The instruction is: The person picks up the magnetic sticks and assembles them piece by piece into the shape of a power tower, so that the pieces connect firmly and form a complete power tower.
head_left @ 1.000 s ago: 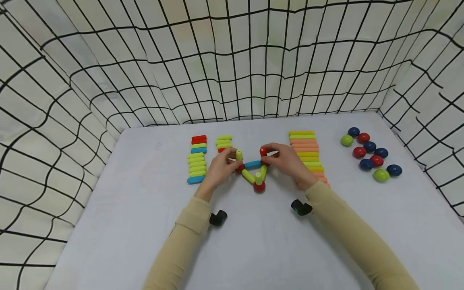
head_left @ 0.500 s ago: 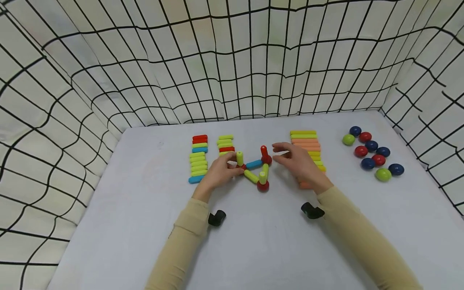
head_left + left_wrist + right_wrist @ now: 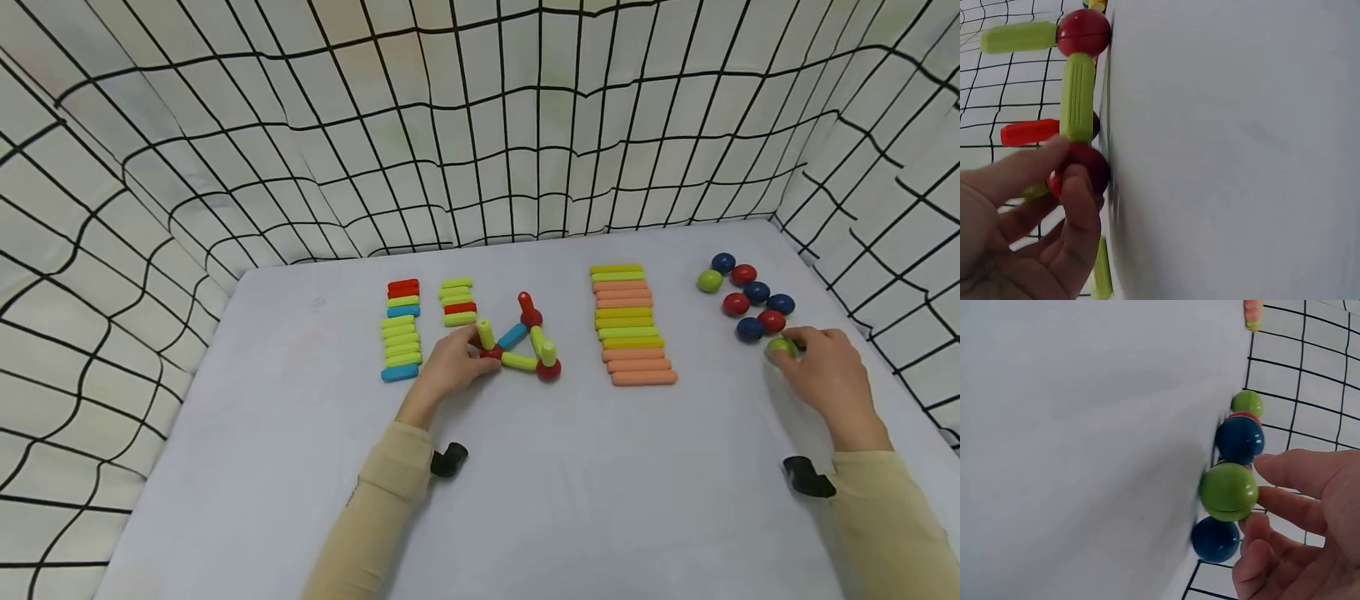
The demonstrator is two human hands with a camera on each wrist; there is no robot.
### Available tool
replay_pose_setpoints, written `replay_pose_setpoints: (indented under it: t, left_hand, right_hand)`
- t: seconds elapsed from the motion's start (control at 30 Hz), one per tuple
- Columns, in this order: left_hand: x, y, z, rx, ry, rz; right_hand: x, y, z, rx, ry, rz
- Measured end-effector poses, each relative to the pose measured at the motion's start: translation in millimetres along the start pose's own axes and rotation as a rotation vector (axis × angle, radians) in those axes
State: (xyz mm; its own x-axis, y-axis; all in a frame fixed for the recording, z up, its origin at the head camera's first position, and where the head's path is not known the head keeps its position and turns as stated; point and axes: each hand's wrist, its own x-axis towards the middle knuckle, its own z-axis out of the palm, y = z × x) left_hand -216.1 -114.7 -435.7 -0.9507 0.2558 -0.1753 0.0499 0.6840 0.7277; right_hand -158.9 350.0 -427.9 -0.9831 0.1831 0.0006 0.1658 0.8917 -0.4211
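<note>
My left hand pinches a red ball at the left corner of a triangular frame of sticks and balls. A blue stick and green sticks link its red balls. Short sticks stand up from the corners, one of them a red stick. At the right, my right hand is at a green ball, thumb and fingertips right at its sides, fingers loosely bent. A blue ball lies beside that ball in the right wrist view.
More blue, red and green balls lie at the back right. A column of yellow, green and orange sticks is right of the frame. Shorter sticks lie in two columns at left. Black netting borders the white table.
My right hand has let go of the red stick's corner and moved right to the green ball. The frame has turned somewhat, its front corner swinging right, while my left hand stays on it.
</note>
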Motion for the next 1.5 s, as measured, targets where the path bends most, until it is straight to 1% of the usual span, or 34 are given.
replay_pose_setpoints:
  t: [0.13, 0.2, 0.27, 0.37, 0.43, 0.53, 0.67, 0.73, 0.77, 0.83, 0.87, 0.97, 1.1, 1.23, 1.33, 1.5]
  left_hand:
    - [-2.0, 2.3, -4.8, -0.024, -0.044, 0.012]
    - [-1.7, 2.1, -8.0, -0.027, -0.056, 0.02]
    - [-1.7, 2.4, -11.3, -0.014, -0.059, 0.024]
    - [-1.6, 2.1, -14.0, 0.014, -0.062, 0.037]
    - [-2.1, 3.2, -14.1, 0.024, -0.06, 0.043]
    - [-2.4, 4.5, -11.9, 0.019, -0.063, 0.049]
    - [-2.9, 5.5, -7.7, 0.018, -0.064, 0.041]
    - [-2.9, 5.5, -6.3, 0.025, -0.059, 0.049]
    - [-2.9, 5.4, -5.8, 0.026, -0.06, 0.055]
    - [-2.6, 5.0, -5.2, 0.025, -0.059, 0.076]
    - [-2.0, 5.2, -4.6, 0.028, -0.058, 0.086]
    - [0.0, 5.8, -2.2, 0.031, -0.062, 0.102]
    - [0.6, 7.1, -0.1, 0.042, -0.053, 0.092]
    - [-0.3, 7.8, -0.4, 0.048, -0.042, 0.092]
    - [-0.6, 8.3, -0.6, 0.048, -0.041, 0.092]
    - [-1.2, 7.1, -0.7, 0.046, -0.038, 0.081]
  right_hand:
    - [-0.5, 5, 3, -0.019, -0.022, -0.01]
    - [-1.2, 0, 3, -0.037, -0.028, -0.021]
    - [-1.5, -10, 2, -0.043, -0.028, -0.049]
    - [-0.1, -39, -1, 0.004, -0.029, -0.143]
    - [0.5, -64, -2, 0.087, -0.042, -0.217]
    - [-1.2, -104, 3, 0.232, -0.137, -0.318]
    - [-5.6, -151, 24, 0.418, -0.293, -0.462]
    - [-6.2, -170, 35, 0.469, -0.34, -0.542]
    - [-6.3, -178, 39, 0.483, -0.347, -0.58]
    - [-6.1, -189, 47, 0.49, -0.34, -0.644]
    - [-5.9, -193, 49, 0.49, -0.331, -0.662]
    - [-6.1, -197, 50, 0.499, -0.297, -0.691]
    - [-5.4, -204, 47, 0.536, -0.281, -0.706]
    - [-4.5, -212, 48, 0.505, -0.315, -0.723]
    - [-5.5, -211, 47, 0.468, -0.341, -0.704]
    - [-4.3, -204, 42, 0.449, -0.343, -0.639]
